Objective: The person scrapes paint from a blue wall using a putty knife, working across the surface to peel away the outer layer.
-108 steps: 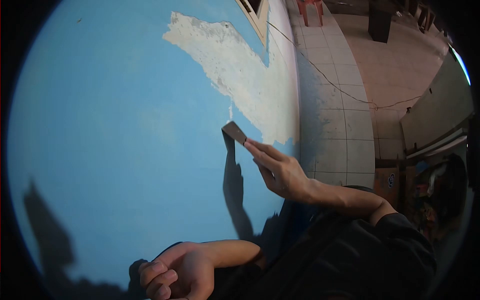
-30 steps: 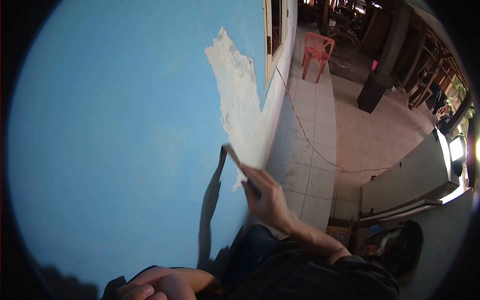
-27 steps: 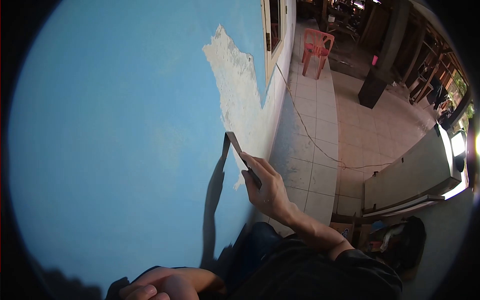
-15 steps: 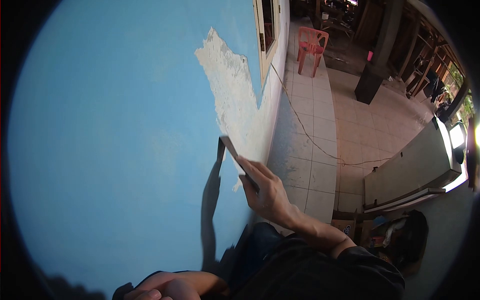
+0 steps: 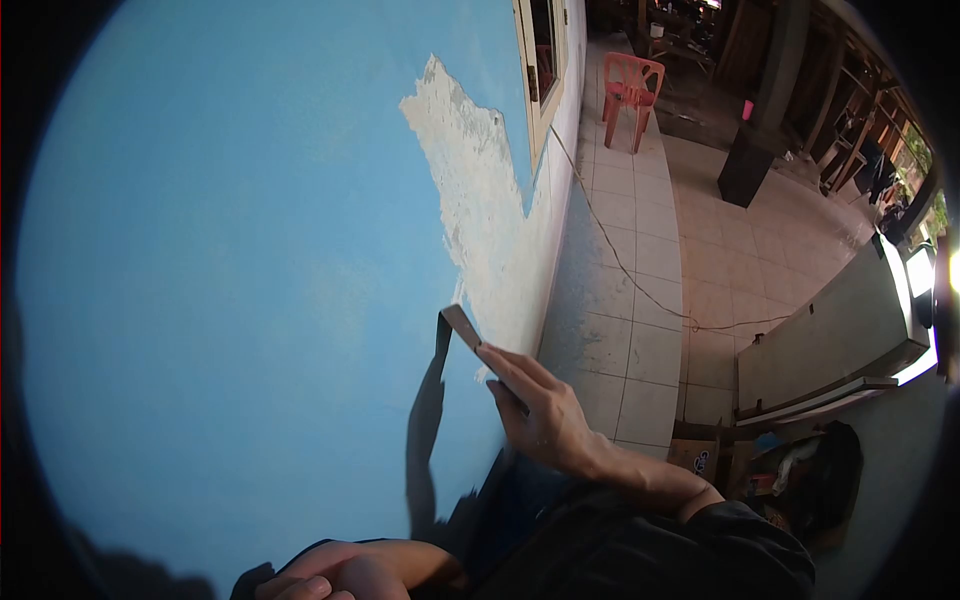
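My right hand (image 5: 548,412) is wrapped around the handle of a scraper (image 5: 461,326). Its flat blade meets the blue painted wall (image 5: 250,250), just left of the lower part of a bare, whitish patch (image 5: 480,190) with ragged paint edges. A dark shadow of the hand and tool falls on the wall to the left. At the bottom edge, my left hand (image 5: 318,586) is near my body with its fingers curled. The frame cuts it off, so whatever it may hold is hidden.
A window frame (image 5: 545,110) borders the patch at upper right. Along the tiled floor (image 5: 640,300) runs a thin cable (image 5: 625,268). Farther back stand a red plastic chair (image 5: 632,95) and a dark post base (image 5: 746,170). A pale cabinet-like panel (image 5: 830,320) and cardboard boxes (image 5: 695,455) are at right.
My right hand and the scraper have moved down the wall, with the blade now lower along the patch's left edge. The view has shifted slightly. My left hand stays at the bottom.
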